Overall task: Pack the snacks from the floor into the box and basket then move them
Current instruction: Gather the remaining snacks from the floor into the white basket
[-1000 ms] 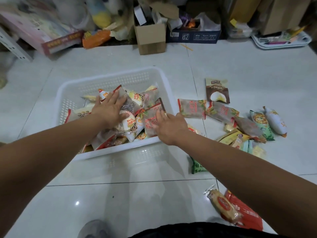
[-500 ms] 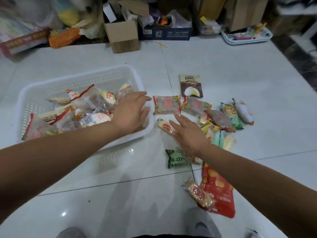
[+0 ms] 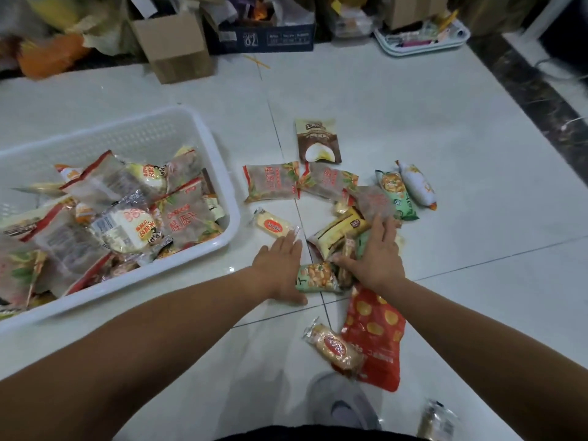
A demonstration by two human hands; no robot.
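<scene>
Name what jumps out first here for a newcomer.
The white perforated plastic basket at left, heaped with wrapped snacks. Right of it, loose snack packets scatter across the pale tiled floor, with the left hand flat beside a green peanut packet and the right hand spread over the pile.

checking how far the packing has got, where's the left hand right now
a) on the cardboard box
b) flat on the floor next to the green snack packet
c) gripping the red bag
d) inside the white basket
B: the left hand lies with straight fingers on the floor tile, right beside the green snack packet and outside the white basket.
</scene>
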